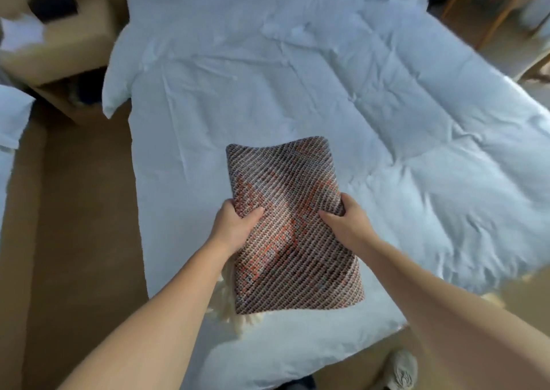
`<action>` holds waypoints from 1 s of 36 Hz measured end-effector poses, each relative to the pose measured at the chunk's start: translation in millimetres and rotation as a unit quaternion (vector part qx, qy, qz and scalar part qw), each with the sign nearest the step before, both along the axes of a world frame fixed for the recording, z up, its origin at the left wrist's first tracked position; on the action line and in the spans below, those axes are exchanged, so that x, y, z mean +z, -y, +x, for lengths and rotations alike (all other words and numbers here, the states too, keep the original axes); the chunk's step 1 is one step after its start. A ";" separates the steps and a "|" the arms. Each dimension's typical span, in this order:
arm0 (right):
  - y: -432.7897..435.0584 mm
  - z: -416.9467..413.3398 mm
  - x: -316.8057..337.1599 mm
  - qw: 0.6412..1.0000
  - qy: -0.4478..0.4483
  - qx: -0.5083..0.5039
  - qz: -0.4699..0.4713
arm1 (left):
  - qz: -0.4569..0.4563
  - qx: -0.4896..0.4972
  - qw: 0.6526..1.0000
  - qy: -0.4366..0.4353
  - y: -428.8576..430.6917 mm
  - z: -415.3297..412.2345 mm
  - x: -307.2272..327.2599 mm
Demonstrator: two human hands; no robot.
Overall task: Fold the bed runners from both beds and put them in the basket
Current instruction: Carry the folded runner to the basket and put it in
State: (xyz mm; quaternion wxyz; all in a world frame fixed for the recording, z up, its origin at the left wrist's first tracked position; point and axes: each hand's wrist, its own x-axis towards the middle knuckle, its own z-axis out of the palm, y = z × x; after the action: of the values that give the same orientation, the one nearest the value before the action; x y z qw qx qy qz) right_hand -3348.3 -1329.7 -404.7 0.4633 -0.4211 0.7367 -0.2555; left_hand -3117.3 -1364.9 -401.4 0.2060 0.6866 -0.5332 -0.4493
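Note:
A folded bed runner (285, 190), woven in brown, orange and white with cream tassels at its near left corner, is held over the foot of a white bed (268, 77). My left hand (235, 226) grips its left edge, thumb on top and fingers underneath. My right hand (342, 220) grips the right edge the same way. No basket is in view.
A wooden nightstand (65, 50) with a black object and white paper stands at the upper left. The edge of a second white bed (12, 122) shows at far left, across a strip of brown floor. A wooden chair frame (488, 8) is at upper right. My shoe (400, 370) is at the bottom.

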 end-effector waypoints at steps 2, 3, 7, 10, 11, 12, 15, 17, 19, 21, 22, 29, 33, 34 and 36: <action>-12.1 -32.7 31.2 0.999 0.003 -0.032 -0.025 | -0.017 -0.040 0.999 -0.003 2.8 -31.4 29.4; -18.7 -49.6 46.7 0.998 0.001 -0.049 -0.038 | -0.028 -0.062 0.998 -0.003 4.4 -48.8 43.0; -48.9 -126.1 100.4 0.989 -0.012 -0.120 -0.089 | -0.074 -0.128 0.989 -0.010 4.7 -131.5 99.7; -78.3 -190.9 137.0 0.979 -0.023 -0.163 -0.124 | -0.099 -0.178 0.978 -0.038 -4.3 -204.8 143.6; -89.6 -213.2 149.6 0.974 -0.028 -0.180 -0.136 | -0.109 -0.197 0.973 -0.047 -7.7 -230.9 156.3; -101.7 -234.8 161.6 0.970 -0.038 -0.191 -0.146 | -0.115 -0.214 0.969 -0.054 -12.5 -256.0 169.2; -139.2 -301.4 195.1 0.954 -0.064 -0.231 -0.179 | -0.121 -0.253 0.955 -0.098 -28.5 -333.8 201.1; -163.8 -345.8 211.1 0.942 -0.071 -0.256 -0.206 | -0.121 -0.270 0.947 -0.125 -42.3 -383.4 218.8; -192.1 -393.0 227.1 0.932 -0.071 -0.275 -0.225 | -0.117 -0.285 0.937 -0.163 -59.2 -437.8 234.4; -213.4 -429.6 235.4 0.925 -0.068 -0.292 -0.232 | -0.120 -0.295 0.929 -0.189 -72.9 -479.3 245.4; -225.8 -448.8 238.5 0.921 -0.069 -0.301 -0.239 | -0.120 -0.302 0.925 -0.198 -80.9 -501.2 249.6; -293.0 -548.4 259.6 0.893 -0.098 -0.355 -0.258 | -0.109 -0.368 0.889 -0.248 -129.2 -628.3 270.3; -313.5 -595.5 263.5 0.882 -0.109 -0.374 -0.266 | -0.110 -0.413 0.871 -0.244 -135.4 -690.8 272.9; -316.2 -607.4 263.7 0.880 -0.113 -0.377 -0.266 | -0.113 -0.422 0.868 -0.238 -134.3 -706.7 272.5; -319.5 -632.4 263.4 0.874 -0.126 -0.386 -0.266 | -0.110 -0.433 0.863 -0.237 -132.8 -738.4 271.6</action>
State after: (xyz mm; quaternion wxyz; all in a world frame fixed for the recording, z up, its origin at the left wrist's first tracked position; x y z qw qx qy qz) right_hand -3980.7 -1010.2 -141.3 0.1016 -0.2393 0.7974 -0.5447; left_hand -3855.7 -1232.1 -129.8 0.1849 0.2328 -0.7576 -0.5811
